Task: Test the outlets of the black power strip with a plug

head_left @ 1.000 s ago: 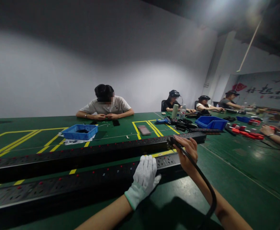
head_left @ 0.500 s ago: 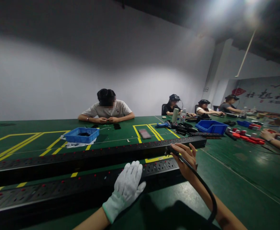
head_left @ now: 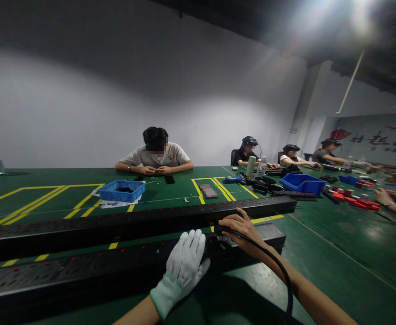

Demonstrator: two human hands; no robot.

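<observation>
Two long black strips lined with sockets run in from the left side of the green desk (head_left: 340, 262), laid side by side with a gap between; the far strip (head_left: 150, 221) lies beyond reach of the hands' work, while the near strip (head_left: 117, 268) passes right in front of the person, sockets facing up, presumably so they can be got at from above. Beyond them at left, a blue tray (head_left: 120, 197) sits on white paper (head_left: 117, 204), its dark small parts kept together by the walls. The gloved left hand (head_left: 186, 259) rests palm down on the near strip, fingers straight; its grip is released, and it seems to steady the strip by pressure alone. Just right of it, the bare right hand (head_left: 240, 229) has its grip closed around a black plug (head_left: 219, 229), which is at the near strip's right part, close over the sockets; whether it touches them I cannot tell. The fingers take the plug from above, probably to aim its hidden front, and the cable (head_left: 277, 259) curves away toward the near edge, leaving the sockets uncovered.
</observation>
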